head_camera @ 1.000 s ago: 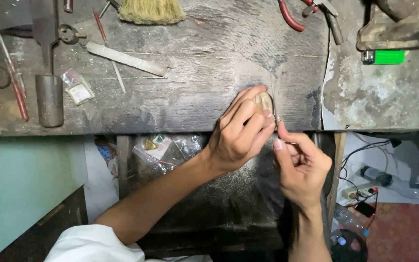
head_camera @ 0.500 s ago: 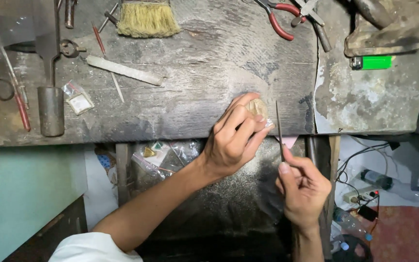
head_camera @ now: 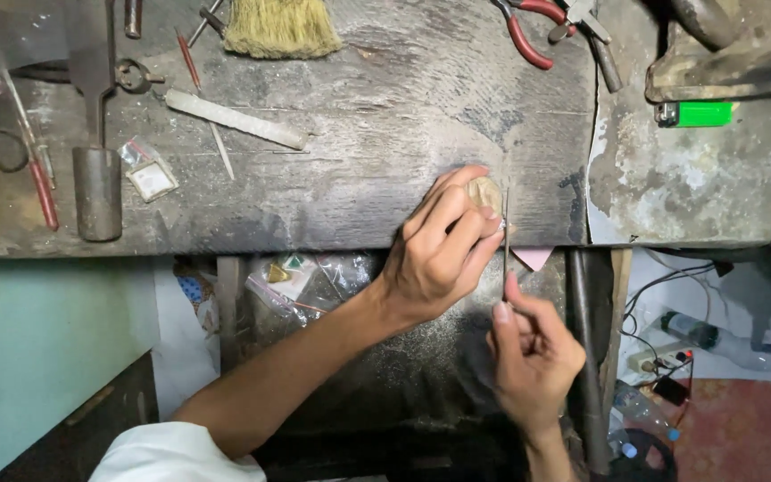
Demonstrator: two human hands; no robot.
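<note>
My left hand [head_camera: 443,245] presses a small pale rounded piece [head_camera: 485,191] against the front edge of a worn wooden workbench [head_camera: 377,116]. Its fingers curl over the piece and hide most of it. My right hand [head_camera: 533,348] sits lower, below the bench edge, pinching a thin metal needle file [head_camera: 506,234] that stands nearly upright. The file's tip reaches up beside the piece, just right of my left fingertips.
On the bench lie a bristle brush [head_camera: 283,25], red-handled pliers [head_camera: 528,31], a flat metal file [head_camera: 234,119], a small plastic bag [head_camera: 146,170], a hammer-like tool [head_camera: 95,192] and a green lighter [head_camera: 696,113]. Plastic packets [head_camera: 305,272] hang under the bench. Cables and bottles [head_camera: 698,344] lie on the floor at the right.
The right hand has dropped lower and drawn the file downward along the piece. The left hand stays pressed on the piece at the bench edge.
</note>
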